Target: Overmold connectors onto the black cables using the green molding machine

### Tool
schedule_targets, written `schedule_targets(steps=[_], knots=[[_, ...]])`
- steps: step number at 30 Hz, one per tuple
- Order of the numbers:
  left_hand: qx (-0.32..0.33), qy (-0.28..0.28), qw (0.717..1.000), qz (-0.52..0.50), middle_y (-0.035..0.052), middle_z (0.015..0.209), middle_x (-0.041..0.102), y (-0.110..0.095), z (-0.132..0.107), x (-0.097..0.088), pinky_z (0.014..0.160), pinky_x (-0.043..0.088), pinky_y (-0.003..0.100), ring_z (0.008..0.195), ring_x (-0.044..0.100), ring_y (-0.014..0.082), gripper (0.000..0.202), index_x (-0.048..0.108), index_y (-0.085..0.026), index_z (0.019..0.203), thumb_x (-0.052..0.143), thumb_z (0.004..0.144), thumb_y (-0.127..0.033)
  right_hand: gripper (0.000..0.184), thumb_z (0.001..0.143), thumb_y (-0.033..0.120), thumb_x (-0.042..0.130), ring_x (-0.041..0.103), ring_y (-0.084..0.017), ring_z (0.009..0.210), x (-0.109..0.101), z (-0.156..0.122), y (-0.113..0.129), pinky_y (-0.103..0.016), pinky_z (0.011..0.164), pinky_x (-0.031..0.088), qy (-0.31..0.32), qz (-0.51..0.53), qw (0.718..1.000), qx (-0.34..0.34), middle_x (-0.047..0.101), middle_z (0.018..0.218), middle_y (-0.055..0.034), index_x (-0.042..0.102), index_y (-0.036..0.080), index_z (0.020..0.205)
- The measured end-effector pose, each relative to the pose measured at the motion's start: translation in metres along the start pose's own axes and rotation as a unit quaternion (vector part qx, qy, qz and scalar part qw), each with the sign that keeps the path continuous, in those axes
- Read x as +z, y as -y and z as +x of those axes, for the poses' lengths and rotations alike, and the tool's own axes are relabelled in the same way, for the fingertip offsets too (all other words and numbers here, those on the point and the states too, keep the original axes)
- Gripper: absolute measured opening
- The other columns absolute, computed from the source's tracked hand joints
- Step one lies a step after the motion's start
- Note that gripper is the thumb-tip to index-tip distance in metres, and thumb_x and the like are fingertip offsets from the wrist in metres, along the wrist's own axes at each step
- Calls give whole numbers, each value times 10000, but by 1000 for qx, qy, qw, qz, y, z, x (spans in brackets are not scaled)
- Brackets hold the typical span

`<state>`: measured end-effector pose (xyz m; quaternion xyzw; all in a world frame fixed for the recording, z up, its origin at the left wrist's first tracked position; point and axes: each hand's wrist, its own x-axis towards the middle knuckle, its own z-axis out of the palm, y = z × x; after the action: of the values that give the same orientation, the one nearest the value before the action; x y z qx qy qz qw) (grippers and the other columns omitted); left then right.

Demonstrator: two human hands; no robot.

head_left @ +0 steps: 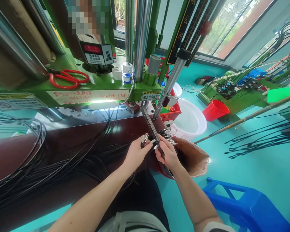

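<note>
Head view, clock centred on the two hands. Containers: paper bag (200,161), one, at 3 o'clock, mouth open; its inside is dark, contents not readable. White basin (201,124), one large, at 2 o'clock; pale inner wall visible. Red bucket (216,111), one, farther out at 2 o'clock, beyond the basin; part of its inner wall shows.

Hands: right hand (168,153) closed, thumb and fingers clamped on the near end of a metal bar (151,125). Left hand (134,153) curled, fingers together around small metal parts (144,140), with thumb and forefinger brought up to the bar; exact contact cannot be told. The bar lies in front of the body, slanting from the hands toward 11 o'clock; whether its far end touches the press (106,83) is unclear.

Counts: bar, 1; scissors (69,79), 1, red-handled, on the press ledge at 10 o'clock; rolls (117,73), 3 (two white, one blue and white), on the ledge at 11 o'clock; stool (256,201), 1, blue, at 4 o'clock. Cables (87,164), many, too tangled to count, across the counter (12,148) at 9 o'clock. Parts in the left hand: number unclear.
</note>
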<state>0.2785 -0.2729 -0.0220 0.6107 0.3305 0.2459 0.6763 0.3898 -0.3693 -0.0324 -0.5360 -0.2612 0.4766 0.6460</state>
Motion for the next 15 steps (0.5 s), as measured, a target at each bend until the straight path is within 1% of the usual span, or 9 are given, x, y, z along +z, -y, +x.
schedule_targets(steps=[2,5,7,10,12,13,15], knots=[[30,-9,999,45,-50,537,451,1,2,0,489,299,203,485,372,69,172,521,-162,630,608,685,-301,499,862,400,460,295,-29,275,-2,0,0,-176,321,191,10,-9,1000,-1,466,472,78,394,207,1317],[46,-15,997,63,-38,575,488,0,2,-2,540,326,207,540,416,84,161,520,-162,612,597,686,-282,490,866,398,452,293,-26,279,-1,-1,2,-171,314,196,17,-37,999,-8,455,475,79,407,206,1315],[33,-19,998,50,-42,551,477,1,2,-4,510,314,204,514,403,83,174,511,-166,613,608,677,-295,511,860,407,455,303,-29,289,2,-2,3,-165,305,201,7,-83,996,-20,440,468,81,400,204,1325],[-4,-18,1000,24,-65,476,421,4,0,-6,433,261,199,427,337,67,201,503,-172,638,629,665,-326,539,850,414,464,305,-34,304,7,-3,4,-157,291,213,-6,-146,989,-27,413,452,86,393,193,1336],[-18,-7,1000,12,-76,438,390,4,-2,-6,410,251,197,390,314,59,218,501,-172,650,619,686,-351,529,850,407,467,306,-34,309,8,-3,3,-156,290,212,-6,-148,989,-23,414,455,82,405,194,1330],[-18,-7,1000,0,-73,441,397,2,-3,-7,410,265,196,389,328,59,227,502,-170,658,604,704,-367,517,851,402,467,307,-33,308,8,-3,3,-158,292,207,-5,-136,990,-21,420,459,79,415,199,1323],[-9,-34,998,-45,-64,476,419,-4,-5,-7,419,303,191,410,372,62,246,504,-169,697,559,747,-403,496,855,395,466,302,-29,299,5,-1,2,-162,302,195,-2,-100,995,-20,432,463,76,427,211,1313]])
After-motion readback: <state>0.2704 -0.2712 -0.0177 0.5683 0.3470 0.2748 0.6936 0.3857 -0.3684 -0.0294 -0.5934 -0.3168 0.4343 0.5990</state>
